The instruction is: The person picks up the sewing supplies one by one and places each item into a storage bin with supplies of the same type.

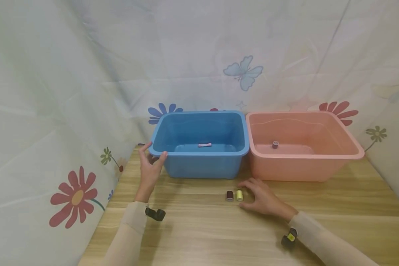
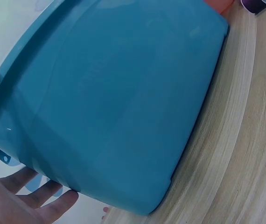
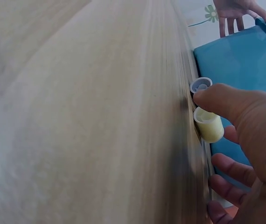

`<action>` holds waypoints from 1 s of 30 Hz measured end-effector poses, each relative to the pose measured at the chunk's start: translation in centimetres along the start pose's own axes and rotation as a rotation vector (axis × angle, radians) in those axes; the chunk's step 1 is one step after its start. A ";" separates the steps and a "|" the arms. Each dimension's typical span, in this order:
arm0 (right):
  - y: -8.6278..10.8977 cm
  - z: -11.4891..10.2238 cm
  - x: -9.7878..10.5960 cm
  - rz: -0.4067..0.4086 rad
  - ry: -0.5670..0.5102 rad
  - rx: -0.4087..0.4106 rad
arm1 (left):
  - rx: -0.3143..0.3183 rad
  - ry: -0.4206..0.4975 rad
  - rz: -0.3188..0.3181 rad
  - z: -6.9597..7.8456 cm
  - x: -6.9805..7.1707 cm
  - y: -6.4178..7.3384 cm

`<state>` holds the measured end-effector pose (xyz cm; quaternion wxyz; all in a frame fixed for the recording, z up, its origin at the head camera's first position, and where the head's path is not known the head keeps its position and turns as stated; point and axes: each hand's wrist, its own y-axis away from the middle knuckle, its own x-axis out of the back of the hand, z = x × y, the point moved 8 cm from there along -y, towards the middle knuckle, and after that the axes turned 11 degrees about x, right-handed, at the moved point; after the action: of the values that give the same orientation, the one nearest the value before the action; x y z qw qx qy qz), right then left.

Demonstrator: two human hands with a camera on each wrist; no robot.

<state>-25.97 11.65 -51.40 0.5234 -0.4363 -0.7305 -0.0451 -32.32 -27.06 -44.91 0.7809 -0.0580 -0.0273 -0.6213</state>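
My left hand [image 1: 149,170] grips the front left corner of a blue plastic tub [image 1: 201,166], thumb at the rim and fingers around the side. The left wrist view shows the tub's outer wall [image 2: 109,98], with several fingers [image 2: 53,205] along its edge. In front of the tub, a yellow thread spool [image 1: 239,195] and a dark thread spool [image 1: 229,196] stand side by side on the table. My right hand [image 1: 265,198] is beside the yellow spool, thumb and fingers spread apart around it. In the right wrist view, the thumb partly hides the dark spool [image 3: 200,84].
A pink tub [image 1: 292,170] stands right of the blue one, a small spool [image 1: 275,145] inside it. Inside the blue tub lies a small pale pink strip [image 1: 205,145]. The wooden table [image 1: 193,232] backs onto a flower-printed curtain [image 1: 199,55].
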 end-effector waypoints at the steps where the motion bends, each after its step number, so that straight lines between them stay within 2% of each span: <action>1: 0.0 0.1 -0.1 -0.001 -0.001 -0.004 | -0.001 -0.001 0.001 0.0 0.0 0.0; 8: 0.1 0.3 -0.4 -0.012 0.003 -0.028 | -0.006 -0.014 0.006 0.0 0.0 -0.1; 15: 0.1 0.4 -0.5 -0.014 0.006 -0.043 | 0.034 -0.012 -0.006 0.3 0.0 0.1; 19: 0.1 0.3 -0.5 -0.004 0.003 -0.041 | 0.019 -0.001 -0.010 0.0 0.0 -0.1; 30: 0.1 0.4 -0.6 0.006 0.007 -0.045 | 0.028 0.017 -0.032 0.7 -0.2 0.4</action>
<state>-26.17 11.54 -52.11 0.5161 -0.4499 -0.7262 -0.0617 -31.93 -26.68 -44.27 0.7719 -0.0415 -0.0303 -0.6337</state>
